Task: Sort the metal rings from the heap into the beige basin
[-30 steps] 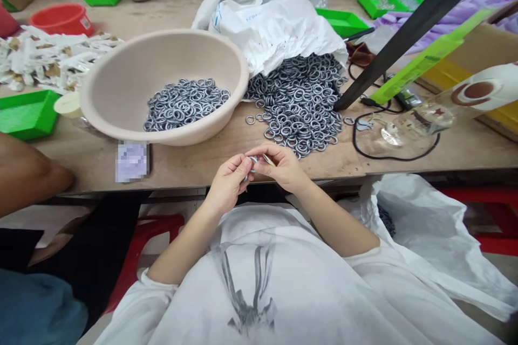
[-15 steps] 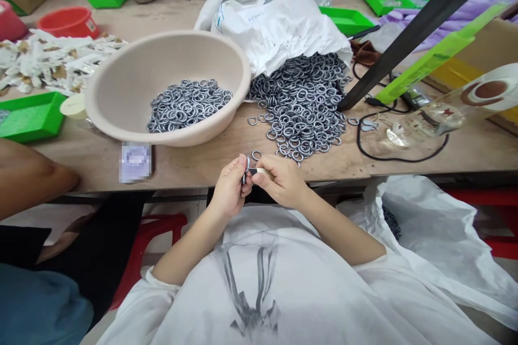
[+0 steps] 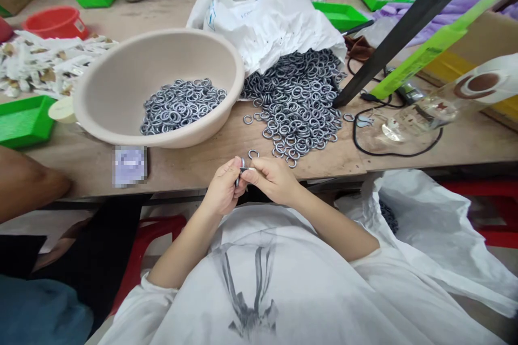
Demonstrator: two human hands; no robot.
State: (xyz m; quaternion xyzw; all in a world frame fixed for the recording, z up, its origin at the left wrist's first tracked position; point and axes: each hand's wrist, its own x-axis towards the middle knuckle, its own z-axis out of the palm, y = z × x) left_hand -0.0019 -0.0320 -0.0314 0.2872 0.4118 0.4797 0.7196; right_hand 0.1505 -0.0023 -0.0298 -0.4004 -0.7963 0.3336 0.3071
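My left hand [image 3: 223, 186] is closed on a grey ring [image 3: 242, 162], with its edge standing up between thumb and fingers. My right hand [image 3: 277, 179] pinches a small tool [image 3: 245, 169] with a dark, thin end and a pale handle, most of it covered by the fingers. That dark end lies against the ring, close to my left thumb. Just beyond my hands, a loose ring [image 3: 253, 154] rests on the table. A heap of grey rings [image 3: 301, 105] spills from a white sack [image 3: 275, 21], and more rings [image 3: 182, 105] lie inside a large beige basin [image 3: 121, 59].
A pixelated purple packet [image 3: 129, 166] sits at the table's front edge. To the right are a dark post [image 3: 376, 62], a black cable [image 3: 388, 152] and a clear bottle [image 3: 424, 113]. Another person's arm [image 3: 30, 183] is at left. A white bag [image 3: 429, 215] hangs open beside me.
The view has shifted slightly, so the table things appear a little further left. My right fingers sit closer to my left hand, and less of the tool's pale handle shows.
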